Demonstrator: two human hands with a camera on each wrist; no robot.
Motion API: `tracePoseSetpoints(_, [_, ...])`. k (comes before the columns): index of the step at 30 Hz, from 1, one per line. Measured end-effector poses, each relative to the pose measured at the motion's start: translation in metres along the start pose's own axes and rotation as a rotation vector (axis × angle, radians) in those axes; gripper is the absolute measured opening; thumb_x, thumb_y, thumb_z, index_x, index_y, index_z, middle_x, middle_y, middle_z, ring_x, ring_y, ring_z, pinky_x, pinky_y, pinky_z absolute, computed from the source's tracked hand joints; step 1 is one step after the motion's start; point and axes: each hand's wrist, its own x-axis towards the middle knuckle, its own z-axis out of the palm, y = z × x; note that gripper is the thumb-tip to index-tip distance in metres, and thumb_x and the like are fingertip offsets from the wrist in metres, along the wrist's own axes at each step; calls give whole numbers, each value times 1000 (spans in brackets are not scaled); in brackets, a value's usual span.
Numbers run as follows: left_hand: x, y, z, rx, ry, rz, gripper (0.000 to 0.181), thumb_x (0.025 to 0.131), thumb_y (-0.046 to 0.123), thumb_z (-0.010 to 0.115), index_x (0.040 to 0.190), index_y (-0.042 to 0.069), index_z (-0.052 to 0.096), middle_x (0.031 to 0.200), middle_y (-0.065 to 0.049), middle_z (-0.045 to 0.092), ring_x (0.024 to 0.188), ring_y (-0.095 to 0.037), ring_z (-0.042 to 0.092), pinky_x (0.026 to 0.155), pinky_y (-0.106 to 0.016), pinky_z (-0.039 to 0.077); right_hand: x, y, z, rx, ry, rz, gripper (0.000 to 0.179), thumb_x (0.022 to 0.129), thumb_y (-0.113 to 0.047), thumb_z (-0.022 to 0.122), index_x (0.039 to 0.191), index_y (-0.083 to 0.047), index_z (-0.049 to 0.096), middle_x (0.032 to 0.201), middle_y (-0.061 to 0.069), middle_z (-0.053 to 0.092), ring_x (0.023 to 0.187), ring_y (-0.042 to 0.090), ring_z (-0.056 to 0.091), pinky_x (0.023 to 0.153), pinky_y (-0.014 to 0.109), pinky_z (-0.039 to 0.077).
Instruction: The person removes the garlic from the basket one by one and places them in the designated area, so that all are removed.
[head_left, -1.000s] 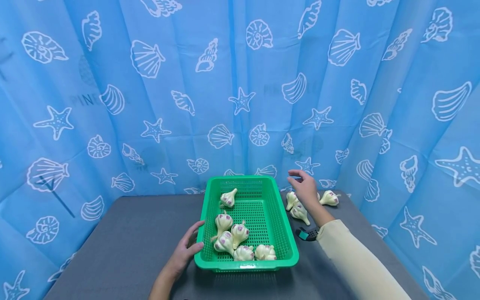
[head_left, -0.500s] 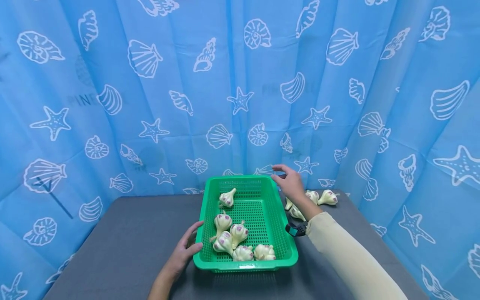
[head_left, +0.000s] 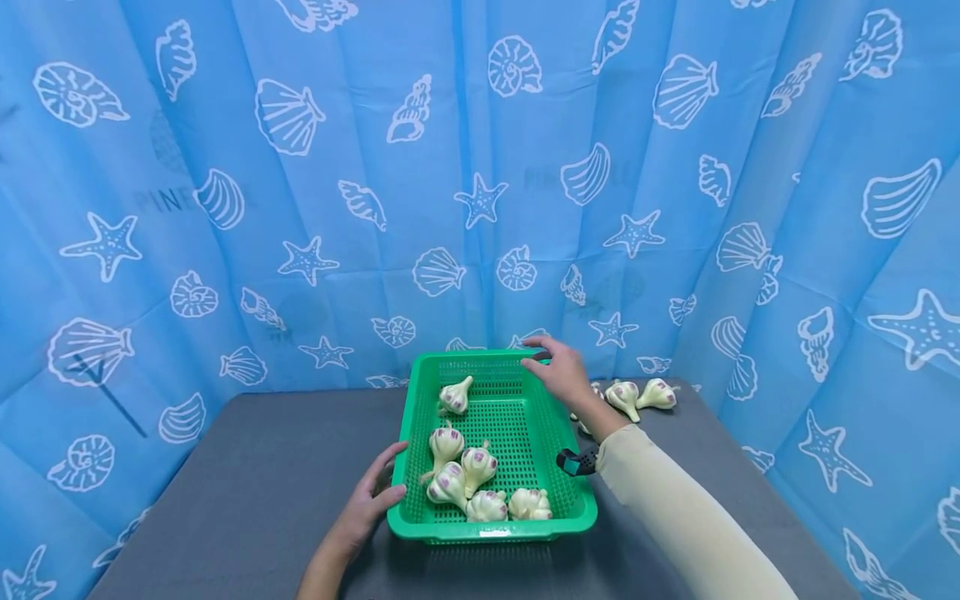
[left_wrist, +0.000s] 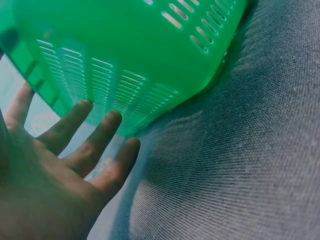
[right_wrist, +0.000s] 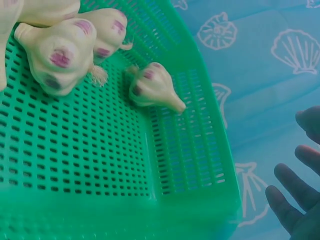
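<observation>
A green perforated plastic basket (head_left: 517, 530) sits on the grey table with several garlic bulbs inside. One bulb (head_left: 454, 397) lies apart from the others near the far left corner, its stem visible in the right wrist view (right_wrist: 155, 87). My left hand (head_left: 369, 500) is at the basket's left side, fingers spread along the outer wall, as the left wrist view shows (left_wrist: 65, 175). Over the far right corner of the basket is my right hand (head_left: 561, 373), its fingers relaxed and apart with nothing between them. In the right wrist view, this hand (right_wrist: 300, 190) appears outside the rim.
More garlic bulbs (head_left: 622, 398) lie on the table right of the basket, partly hidden by my right forearm. The grey tabletop (head_left: 285, 467) extends to both sides. A blue shell-print curtain (head_left: 480, 275) hangs close behind the basket and along the sides.
My right hand has moved left, from above the loose garlic bulbs to the basket's far right corner. The left hand and the bulbs in the basket stay where they were.
</observation>
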Motion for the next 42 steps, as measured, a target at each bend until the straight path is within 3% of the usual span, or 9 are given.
tracePoseSetpoints(9, [0, 1, 0, -2, -2, 11, 58, 98, 13, 50, 152, 10, 29, 143, -29, 34, 120, -34, 47, 90, -35, 45, 2, 5, 21, 30, -34, 24, 38, 91, -17, 70, 128, -10, 62, 129, 9, 60, 107, 30, 62, 82, 46, 50])
tracePoseSetpoints(16, [-1, 0, 0, -8, 7, 6, 59, 98, 13, 51, 152, 10, 30, 143, -28, 34, 119, -31, 48, 89, -33, 45, 1, -1, 34, 58, -58, 56, 43, 91, -19, 69, 131, -8, 59, 134, 11, 56, 112, 35, 58, 84, 48, 49])
tracePoseSetpoints(22, [-1, 1, 0, -10, 7, 2, 59, 98, 13, 51, 152, 11, 30, 143, -28, 34, 121, -34, 47, 90, -34, 45, -2, -1, 49, 56, -80, 76, 43, 92, -23, 68, 132, -13, 58, 136, 10, 55, 114, 35, 57, 82, 48, 50])
tracePoseSetpoints(31, [1, 0, -1, -20, -12, 2, 59, 98, 13, 51, 153, 11, 29, 145, -29, 32, 123, -38, 45, 91, -35, 44, -2, -1, 72, 65, -190, 120, 52, 92, -24, 70, 139, -13, 53, 140, 8, 51, 118, 36, 53, 82, 48, 49])
tracePoseSetpoints(42, [0, 0, -1, -25, -17, 18, 59, 98, 13, 50, 153, 9, 28, 144, -29, 33, 121, -36, 47, 91, -35, 45, 3, -3, 93, 50, -272, 81, 52, 90, -18, 71, 138, -10, 53, 141, 13, 50, 117, 41, 54, 84, 49, 49])
